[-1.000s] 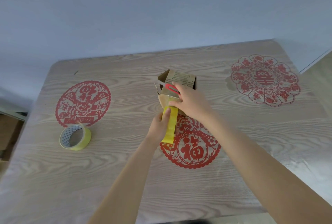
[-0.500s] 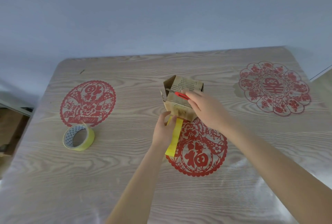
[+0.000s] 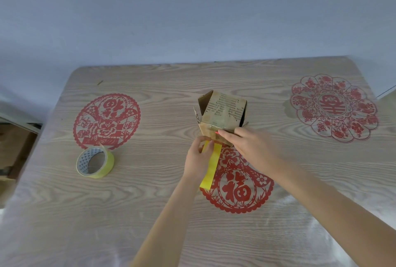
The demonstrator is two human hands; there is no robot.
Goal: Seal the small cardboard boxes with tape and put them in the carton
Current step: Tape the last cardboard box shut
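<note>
Pinches the top of a yellow tape strip (image 3: 211, 170) in the left grip (image 3: 198, 159), over the central red paper-cut (image 3: 237, 189) on the tabletop (image 3: 150, 213), the strip's upper end at the near lower edge of the small cardboard box (image 3: 222, 114). Presses that tilted box's near face with the right grip (image 3: 250, 149), fingers straight, clasping nothing. Farther left, a yellow tape roll (image 3: 95, 160) just beside a second paper-cut (image 3: 107, 119).

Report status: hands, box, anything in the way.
Left hand pinches yellow tape strip below the small box. Right hand presses the box's near face. Tape roll apart on the left; carton not in view.
</note>
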